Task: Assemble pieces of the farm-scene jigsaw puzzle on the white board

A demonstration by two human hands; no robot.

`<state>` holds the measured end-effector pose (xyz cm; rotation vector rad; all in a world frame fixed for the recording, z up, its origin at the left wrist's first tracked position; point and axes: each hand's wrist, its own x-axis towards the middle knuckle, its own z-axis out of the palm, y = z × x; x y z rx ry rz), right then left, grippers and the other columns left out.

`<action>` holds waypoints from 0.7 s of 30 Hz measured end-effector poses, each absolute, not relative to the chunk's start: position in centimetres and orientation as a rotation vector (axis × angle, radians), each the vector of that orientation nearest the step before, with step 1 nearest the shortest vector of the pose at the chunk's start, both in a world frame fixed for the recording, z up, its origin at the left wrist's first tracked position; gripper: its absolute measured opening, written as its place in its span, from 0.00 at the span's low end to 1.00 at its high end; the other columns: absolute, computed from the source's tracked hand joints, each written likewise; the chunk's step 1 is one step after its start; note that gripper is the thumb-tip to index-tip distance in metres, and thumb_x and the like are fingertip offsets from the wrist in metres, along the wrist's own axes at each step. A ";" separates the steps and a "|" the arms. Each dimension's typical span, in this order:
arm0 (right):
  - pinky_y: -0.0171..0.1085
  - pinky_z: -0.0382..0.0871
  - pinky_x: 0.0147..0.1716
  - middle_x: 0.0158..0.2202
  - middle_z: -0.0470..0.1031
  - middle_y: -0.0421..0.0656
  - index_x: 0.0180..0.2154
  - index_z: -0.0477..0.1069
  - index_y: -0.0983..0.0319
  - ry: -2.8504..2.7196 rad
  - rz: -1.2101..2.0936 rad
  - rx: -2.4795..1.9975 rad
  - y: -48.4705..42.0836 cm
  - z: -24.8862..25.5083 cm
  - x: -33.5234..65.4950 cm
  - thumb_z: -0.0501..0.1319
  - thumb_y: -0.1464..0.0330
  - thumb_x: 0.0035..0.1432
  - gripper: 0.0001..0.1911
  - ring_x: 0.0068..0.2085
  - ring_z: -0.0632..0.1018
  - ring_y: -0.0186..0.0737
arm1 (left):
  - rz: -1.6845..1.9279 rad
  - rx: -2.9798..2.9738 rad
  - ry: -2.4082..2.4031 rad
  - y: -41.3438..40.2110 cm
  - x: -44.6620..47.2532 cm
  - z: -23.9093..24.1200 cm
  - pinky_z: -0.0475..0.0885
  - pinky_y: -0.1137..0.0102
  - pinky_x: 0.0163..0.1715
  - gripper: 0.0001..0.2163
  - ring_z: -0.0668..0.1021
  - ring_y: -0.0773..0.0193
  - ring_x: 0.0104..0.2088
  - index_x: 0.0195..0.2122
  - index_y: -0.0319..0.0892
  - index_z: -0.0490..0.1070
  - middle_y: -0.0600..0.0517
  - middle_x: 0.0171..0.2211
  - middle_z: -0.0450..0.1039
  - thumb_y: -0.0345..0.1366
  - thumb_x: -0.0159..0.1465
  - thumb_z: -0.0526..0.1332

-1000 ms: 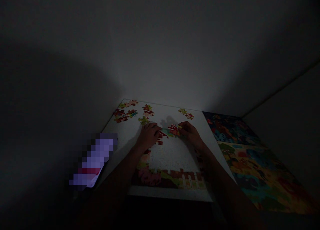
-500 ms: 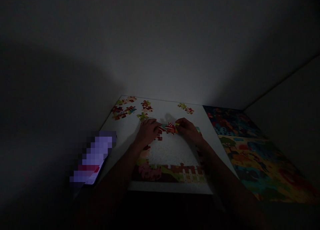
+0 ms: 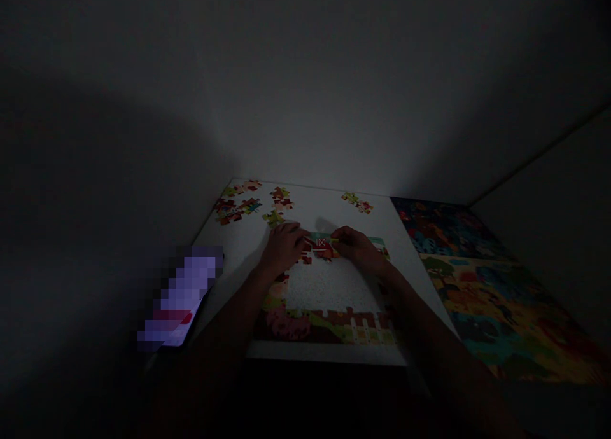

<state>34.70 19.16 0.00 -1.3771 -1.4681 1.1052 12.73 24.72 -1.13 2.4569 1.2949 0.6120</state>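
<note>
A partly built jigsaw puzzle [image 3: 329, 324] lies on a white table [image 3: 238, 248], with its bottom fence row and side edges joined. My left hand [image 3: 282, 248] rests on the puzzle's upper left, fingers curled down onto pieces. My right hand [image 3: 356, 247] pinches a red barn piece [image 3: 322, 245] at the puzzle's top edge, between both hands. The scene is very dim.
Several loose pieces [image 3: 238, 207] lie at the table's far left, with a few more [image 3: 357, 202] at the far right. A colourful picture sheet [image 3: 482, 286] lies to the right. A blurred glowing object [image 3: 179, 299] sits at the left edge. Walls close in behind.
Both hands with the barn piece have shifted slightly up and left in view. The piece now sits closer to the puzzle's top edge.
</note>
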 end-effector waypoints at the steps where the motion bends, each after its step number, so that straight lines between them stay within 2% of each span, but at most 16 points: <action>1: 0.37 0.66 0.32 0.31 0.72 0.39 0.36 0.69 0.60 -1.465 1.112 -1.373 19.2 0.0 34.7 0.65 0.60 0.49 0.14 0.31 0.71 0.36 | 0.612 2.455 1.296 24.7 12.7 -1.1 0.60 0.56 0.61 0.13 0.69 0.55 0.58 0.48 0.47 0.77 0.48 0.56 0.71 0.32 0.66 0.57; 15: 0.38 0.68 0.33 0.32 0.74 0.40 0.37 0.69 0.60 -1.446 1.179 -1.322 19.0 -0.4 34.0 0.66 0.60 0.49 0.14 0.32 0.73 0.37 | 0.646 2.445 1.302 24.9 12.7 -1.5 0.60 0.58 0.61 0.14 0.69 0.56 0.58 0.48 0.49 0.77 0.50 0.55 0.71 0.32 0.66 0.57; 21: 0.36 0.63 0.29 0.29 0.71 0.39 0.37 0.69 0.60 -1.589 1.053 -1.428 18.6 0.2 33.7 0.64 0.59 0.52 0.14 0.29 0.70 0.36 | 0.651 2.452 1.284 24.9 12.7 -1.5 0.60 0.57 0.61 0.14 0.69 0.55 0.58 0.48 0.48 0.77 0.49 0.55 0.71 0.32 0.66 0.57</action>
